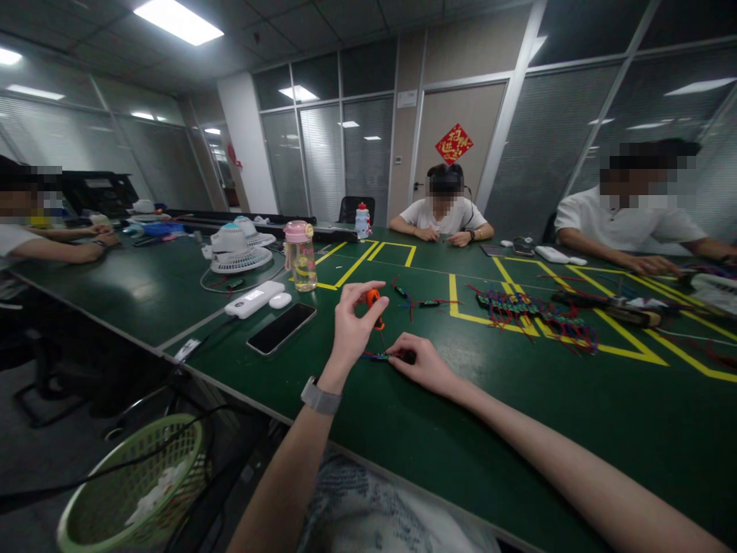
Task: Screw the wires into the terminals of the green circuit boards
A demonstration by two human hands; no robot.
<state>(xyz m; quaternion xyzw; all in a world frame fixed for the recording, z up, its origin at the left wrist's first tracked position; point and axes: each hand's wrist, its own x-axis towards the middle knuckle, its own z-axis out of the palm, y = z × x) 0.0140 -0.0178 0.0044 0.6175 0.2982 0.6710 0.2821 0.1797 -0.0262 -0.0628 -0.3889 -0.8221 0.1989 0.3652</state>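
My left hand [352,326], with a band on its wrist, is closed around a small orange-handled screwdriver [375,309]. The thin shaft points down to a small wired circuit board [381,356] on the green table; whether the tip touches it is too small to tell. My right hand [424,365] pinches that board at its right end, resting low on the tabletop. A dark piece shows beside its fingers, too unclear to name. Just beyond both hands lie two similar boards, one with blue and red wires [401,293] and one with red wires [429,303].
Left of my hands are a phone [282,328], a white power strip [254,298], a pink-lided bottle [300,257] and a white fan [242,250]. Right is a pile of wired boards [512,307] on yellow tape. Several people sit around the table. A green basket [190,442] stands below.
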